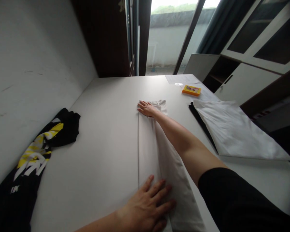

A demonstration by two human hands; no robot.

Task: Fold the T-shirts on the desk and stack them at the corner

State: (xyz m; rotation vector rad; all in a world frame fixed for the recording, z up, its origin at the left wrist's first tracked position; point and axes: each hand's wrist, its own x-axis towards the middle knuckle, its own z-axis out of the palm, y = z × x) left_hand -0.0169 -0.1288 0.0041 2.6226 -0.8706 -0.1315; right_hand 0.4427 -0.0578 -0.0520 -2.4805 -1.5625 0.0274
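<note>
A long pale garment [147, 145], which looks like folded trousers with a gathered band at the far end, lies lengthwise on the white table [106, 135]. My right hand [147, 109] rests flat on the gathered end, its fingers stretched to the left. Close to me, my left hand [151, 206] lies over the near part of the garment with fingers spread; it is slightly blurred. A straight fold edge runs along the garment's left side, and looser cloth spreads to the right. The near end runs out of the picture.
A black garment with yellow and white print [42, 145] lies along the left wall. At right are folded white cloth [236, 132] over something black, an orange-yellow box [191, 90] and paper sheets [180, 79]. Cabinets [251, 80] stand beyond the table's right edge.
</note>
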